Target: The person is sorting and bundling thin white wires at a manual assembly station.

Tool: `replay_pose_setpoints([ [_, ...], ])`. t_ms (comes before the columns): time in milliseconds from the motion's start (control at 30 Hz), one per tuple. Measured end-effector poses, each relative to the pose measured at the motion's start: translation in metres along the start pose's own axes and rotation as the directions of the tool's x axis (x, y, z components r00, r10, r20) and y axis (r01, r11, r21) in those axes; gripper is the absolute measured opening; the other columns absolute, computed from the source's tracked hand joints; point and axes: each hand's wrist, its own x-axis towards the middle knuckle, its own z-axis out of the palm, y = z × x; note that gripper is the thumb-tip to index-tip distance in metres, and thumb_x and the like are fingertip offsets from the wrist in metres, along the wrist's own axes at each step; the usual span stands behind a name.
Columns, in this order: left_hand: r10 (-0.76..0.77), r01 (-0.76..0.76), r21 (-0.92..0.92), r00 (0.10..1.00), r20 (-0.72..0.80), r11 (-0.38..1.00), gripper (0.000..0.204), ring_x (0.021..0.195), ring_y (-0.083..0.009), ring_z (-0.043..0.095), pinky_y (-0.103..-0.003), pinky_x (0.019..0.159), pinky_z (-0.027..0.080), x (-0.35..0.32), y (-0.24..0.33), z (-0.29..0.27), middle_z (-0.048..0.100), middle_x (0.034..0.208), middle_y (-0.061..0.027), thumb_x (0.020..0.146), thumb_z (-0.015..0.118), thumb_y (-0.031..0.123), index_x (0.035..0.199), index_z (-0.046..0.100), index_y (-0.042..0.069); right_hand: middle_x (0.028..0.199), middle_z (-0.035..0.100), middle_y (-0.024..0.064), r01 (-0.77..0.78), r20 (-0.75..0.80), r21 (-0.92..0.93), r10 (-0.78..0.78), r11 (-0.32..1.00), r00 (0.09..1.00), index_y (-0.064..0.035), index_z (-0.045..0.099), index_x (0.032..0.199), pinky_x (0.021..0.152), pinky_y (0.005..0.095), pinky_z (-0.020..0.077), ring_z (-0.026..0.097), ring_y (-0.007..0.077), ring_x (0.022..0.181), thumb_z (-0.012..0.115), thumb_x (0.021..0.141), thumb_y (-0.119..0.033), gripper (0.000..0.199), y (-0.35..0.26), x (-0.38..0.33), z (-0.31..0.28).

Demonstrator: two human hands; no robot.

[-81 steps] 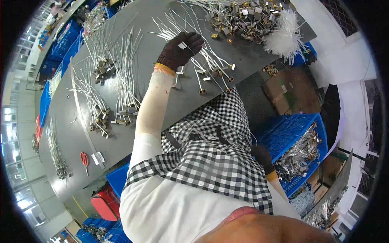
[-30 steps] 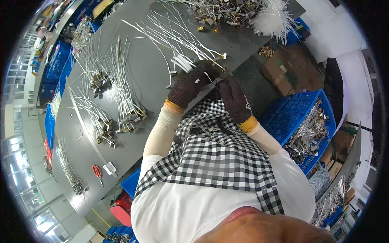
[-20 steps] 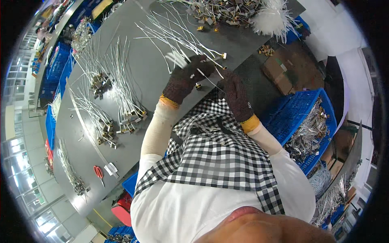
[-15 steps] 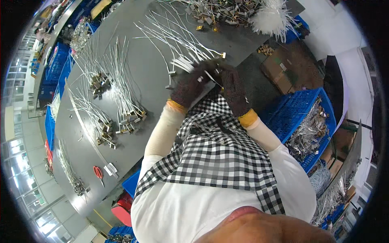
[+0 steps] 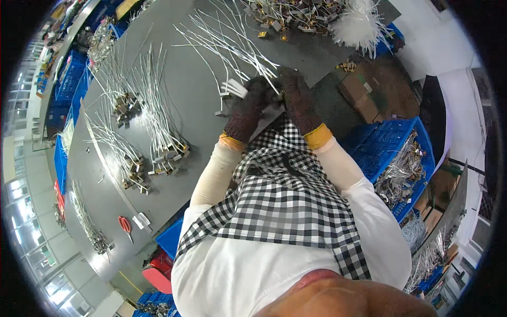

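Observation:
Both my hands wear dark gloves with yellow cuffs and meet at the table's near edge. My left hand is closed around a small bundle of flat white strips, which stick out on its left side. My right hand is closed right beside it, fingertips against the left hand's. Whatever lies between the fingertips is hidden. Just beyond them spreads a loose bunch of white wires, their near ends running up to my hands. Small grey connector pieces lie left of my left hand.
Bundles of wires with metal connectors lie on the grey table at left, near red-handled scissors. A pile of small parts and a white tuft of strips sit at the far side. A blue crate stands at right.
My hands have drawn closer together at the fingertips. The white wire piece that crossed between them no longer shows there, and the small connector end beyond them is now hidden.

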Motion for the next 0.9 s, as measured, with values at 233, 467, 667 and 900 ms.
replay_pose_setpoints([
  [233,-0.208,0.191,0.086,0.934,0.29,0.978,0.036,0.098,-0.0198,0.065,-0.032,0.086,0.051,-0.01,0.02,-0.043,0.068,0.111,-0.0096,0.086,0.068,0.009,0.121,0.061,0.005,0.115,0.061,0.0183,-0.345,0.429,0.734,-0.005,0.585,0.903,-0.0036,0.063,0.114,0.092,0.0375,0.0485,0.061,0.03,0.106,0.06,0.093,-0.027,0.031,-0.001,0.055,-0.022],
  [467,-0.38,0.56,-0.343,0.798,0.468,0.754,0.032,0.101,-0.0175,0.065,-0.03,0.088,0.053,-0.002,-0.007,-0.033,0.066,0.113,-0.0092,0.092,0.06,0.006,0.124,0.06,0.004,0.102,0.067,0.0113,-0.633,0.723,0.684,-0.219,0.363,0.656,-0.0107,0.068,0.115,0.083,0.0363,0.051,0.065,0.0272,0.092,0.06,0.086,-0.009,0.03,-0.016,0.086,-0.02],
  [667,-0.612,0.654,-0.454,0.747,0.26,0.606,0.03,0.093,-0.0217,0.068,-0.033,0.085,0.055,0.01,-0.02,-0.024,0.065,0.115,-0.015,0.096,0.059,0.019,0.116,0.063,-0.002,0.101,0.067,0.0139,-0.097,0.462,0.65,-0.291,0.754,0.838,-0.0113,0.068,0.113,0.084,0.0395,0.0499,0.063,0.0325,0.092,0.062,0.091,-0.021,0.025,0.011,0.074,0.021],
  [900,-0.367,0.384,-0.184,0.923,0.116,0.905,0.028,0.083,-0.0214,0.069,-0.035,0.068,0.056,0.026,-0.004,-0.038,0.067,0.09,-0.0127,0.088,0.06,0.004,0.116,0.062,0.005,0.11,0.065,0.0166,-0.381,0.162,0.36,0.345,0.852,0.925,-0.0033,0.06,0.122,0.088,0.0379,0.0489,0.063,0.0301,0.097,0.064,0.091,-0.024,0.037,0.118,0.083,0.08],
])
